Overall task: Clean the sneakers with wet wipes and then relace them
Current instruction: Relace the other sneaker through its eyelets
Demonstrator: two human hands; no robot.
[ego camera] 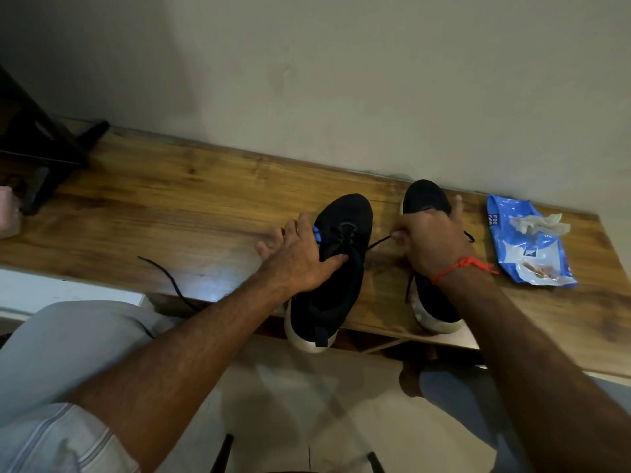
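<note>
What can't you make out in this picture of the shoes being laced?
Head view only:
- Right shoe: its middle and laces are hidden behind the right hand.
- Left shoe: its near lace holes are covered by the left hand.
- Wipes pack: the print is too small to read.

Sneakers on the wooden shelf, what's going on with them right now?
A person is relacing the left sneaker. Their left hand rests on it to steady it, while the right hand pinches one end of its black lace and pulls it out sideways. The other end trails off the wooden shelf. The second sneaker sits under the right hand, with the wipes pack beside it.
</note>
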